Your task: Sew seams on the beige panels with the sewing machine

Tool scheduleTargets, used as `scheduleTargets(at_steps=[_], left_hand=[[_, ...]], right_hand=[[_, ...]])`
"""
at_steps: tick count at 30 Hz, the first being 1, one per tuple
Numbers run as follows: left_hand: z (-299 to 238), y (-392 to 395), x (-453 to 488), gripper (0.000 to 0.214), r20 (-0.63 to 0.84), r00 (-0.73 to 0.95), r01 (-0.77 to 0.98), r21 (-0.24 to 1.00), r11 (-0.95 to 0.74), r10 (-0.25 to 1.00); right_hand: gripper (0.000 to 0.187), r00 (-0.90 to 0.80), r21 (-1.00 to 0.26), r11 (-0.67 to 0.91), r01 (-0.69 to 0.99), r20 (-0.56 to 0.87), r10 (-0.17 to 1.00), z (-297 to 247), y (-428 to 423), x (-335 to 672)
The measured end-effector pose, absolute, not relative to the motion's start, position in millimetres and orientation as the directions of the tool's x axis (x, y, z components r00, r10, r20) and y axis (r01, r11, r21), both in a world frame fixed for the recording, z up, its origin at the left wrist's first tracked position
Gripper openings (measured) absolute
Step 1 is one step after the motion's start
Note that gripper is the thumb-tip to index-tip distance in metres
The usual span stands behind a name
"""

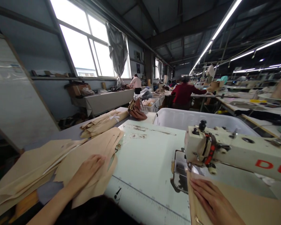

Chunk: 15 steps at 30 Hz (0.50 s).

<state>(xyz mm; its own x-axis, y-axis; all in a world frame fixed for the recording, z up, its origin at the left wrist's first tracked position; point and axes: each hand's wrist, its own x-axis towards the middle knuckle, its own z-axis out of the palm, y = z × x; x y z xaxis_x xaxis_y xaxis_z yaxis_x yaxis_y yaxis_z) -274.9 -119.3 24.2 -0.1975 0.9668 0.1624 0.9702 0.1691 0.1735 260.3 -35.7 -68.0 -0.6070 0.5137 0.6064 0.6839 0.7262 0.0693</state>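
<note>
My left hand (87, 170) lies flat, fingers stretched out, on a stack of tan cut pieces (96, 153) at the left of the pale green sewing table (147, 156). My right hand (212, 201) rests flat on another tan piece (248, 206) lying under the needle end of the cream sewing machine (215, 150). Neither hand grips anything.
More tan pieces (30, 172) fan out at the far left, and a tied bundle (103, 123) lies behind them. A white plastic bin (192, 120) stands behind the machine, a brown bag (137, 111) beside it. A person in red (184, 93) sits ahead; another stands by the window.
</note>
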Motion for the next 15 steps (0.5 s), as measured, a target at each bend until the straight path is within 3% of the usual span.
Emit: scheduleTargets(at_steps=[7,11,15], left_hand=[[17,-98,-276,0.016,0.155,-0.376,0.927,0.085,0.366,0.914],[20,-87,-292,0.021,0.112,-0.389,0.918,0.121,0.376,0.914],[22,-80,-295,0.032,0.101,-0.366,0.906,0.265,0.329,0.925]], right_hand=[[0.032,-0.614,0.064,0.746,0.663,0.617,0.492,-64,-36,259],[0.032,-0.605,0.052,0.755,0.653,0.636,0.480,-60,-36,257],[0.034,-0.596,0.057,0.763,0.644,0.662,0.454,-55,-38,255]])
